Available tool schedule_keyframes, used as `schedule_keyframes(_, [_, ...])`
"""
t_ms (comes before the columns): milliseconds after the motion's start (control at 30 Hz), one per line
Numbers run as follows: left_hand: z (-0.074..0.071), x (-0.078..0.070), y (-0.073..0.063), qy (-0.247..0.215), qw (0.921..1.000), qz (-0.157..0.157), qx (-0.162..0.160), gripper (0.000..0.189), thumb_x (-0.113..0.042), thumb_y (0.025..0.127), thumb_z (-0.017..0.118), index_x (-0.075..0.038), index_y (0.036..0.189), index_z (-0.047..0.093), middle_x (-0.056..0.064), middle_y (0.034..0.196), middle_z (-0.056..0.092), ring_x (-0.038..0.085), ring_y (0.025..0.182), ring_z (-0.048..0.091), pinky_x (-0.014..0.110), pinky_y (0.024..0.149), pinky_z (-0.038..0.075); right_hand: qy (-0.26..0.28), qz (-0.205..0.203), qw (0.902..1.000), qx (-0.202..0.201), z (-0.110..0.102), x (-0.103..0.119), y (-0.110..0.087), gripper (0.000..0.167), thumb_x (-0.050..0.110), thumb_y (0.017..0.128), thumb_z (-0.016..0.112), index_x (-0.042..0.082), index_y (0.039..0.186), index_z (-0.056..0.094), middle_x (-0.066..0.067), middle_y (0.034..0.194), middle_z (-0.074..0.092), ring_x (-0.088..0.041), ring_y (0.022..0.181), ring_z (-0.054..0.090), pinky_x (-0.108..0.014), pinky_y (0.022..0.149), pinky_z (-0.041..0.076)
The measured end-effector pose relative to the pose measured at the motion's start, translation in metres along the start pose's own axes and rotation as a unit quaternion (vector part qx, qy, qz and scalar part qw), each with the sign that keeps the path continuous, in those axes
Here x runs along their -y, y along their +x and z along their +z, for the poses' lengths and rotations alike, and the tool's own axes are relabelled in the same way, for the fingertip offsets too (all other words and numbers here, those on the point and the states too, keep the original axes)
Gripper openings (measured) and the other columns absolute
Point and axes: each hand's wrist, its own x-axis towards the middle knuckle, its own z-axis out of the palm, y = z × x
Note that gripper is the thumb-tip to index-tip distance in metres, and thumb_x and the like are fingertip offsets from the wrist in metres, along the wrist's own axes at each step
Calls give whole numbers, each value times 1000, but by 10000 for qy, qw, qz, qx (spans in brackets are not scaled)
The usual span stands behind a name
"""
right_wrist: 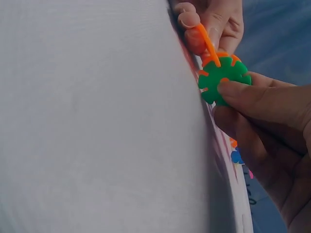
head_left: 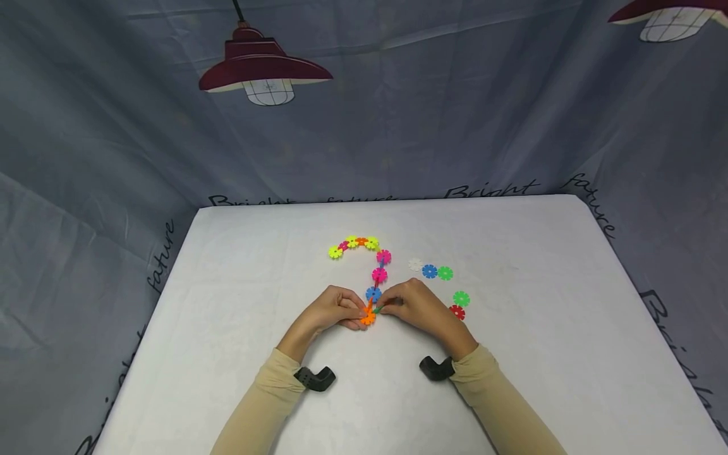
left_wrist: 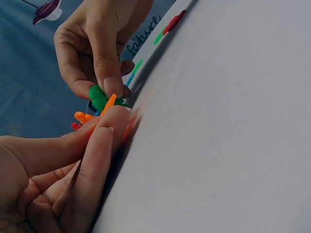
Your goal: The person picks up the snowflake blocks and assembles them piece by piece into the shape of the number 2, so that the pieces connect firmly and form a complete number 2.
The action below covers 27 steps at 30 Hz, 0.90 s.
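Tan sleeves (head_left: 256,401) reach in over the white surface (head_left: 227,303) from the near side, each with a dark wrist mount (head_left: 318,379) sticking inward by the cuff. The person's left hand (head_left: 337,308) has thumb and fingers pinched together on an orange disc (head_left: 369,318), which sits at the near end of a notched-disc chain (head_left: 379,275). Opposite, the right hand (head_left: 416,305) is clamped between thumb and fingers on a green disc (right_wrist: 216,80), its notched rim meeting the orange one; I can't tell how deep the slots go. From there the chain runs away through blue and pink pieces, then bends left into a hook of yellow, orange and pink, lying on the surface beyond the hands. To the right of it, a white disc (head_left: 416,265), a blue disc (head_left: 430,272) and a loose green disc (head_left: 445,273) lie in a row. Nearer, just beside the right wrist, are another green one (head_left: 461,299) and a red disc (head_left: 457,312). Grey cloth (head_left: 432,114) printed with red lamps (head_left: 264,66) hangs behind.
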Motion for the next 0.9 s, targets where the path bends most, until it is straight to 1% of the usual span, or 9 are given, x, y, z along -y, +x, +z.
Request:
schedule_keyframes(333, [2,-2,-2,42,10000,-49,-52,14,7,95,65,16,106,66,5,77,75,13,66,75,24,63,61,196,-156,9994,219,0,-2,1,10,10,88,81,13,97,83,4,92,80,-3,81,70,-19,74,57])
schedule_keyframes(600, [2,-4,-2,39,9999,-83,-71,15,6,95,66,15,106,66,3,77,75,13,67,75,24,63,62,423,-205,9989,80,2,-1,0,11,9,89,81,12,99,83,2,94,81,-4,83,72,-20,75,58])
schedule_keyframes(733, [0,-3,-2,74,10000,-46,-9,16,5,96,66,15,108,66,4,79,76,13,68,75,24,65,62,500,-107,9987,41,3,0,-1,10,10,89,81,11,98,83,2,94,81,-3,83,71,-20,76,58])
schedule_keyframes(900, [-2,0,-1,35,10000,51,-35,18,2,96,66,14,110,66,4,81,76,13,71,75,24,67,62,477,52,9988,1,2,-2,-2,8,12,90,80,13,98,82,3,94,80,-2,80,68,-20,73,57])
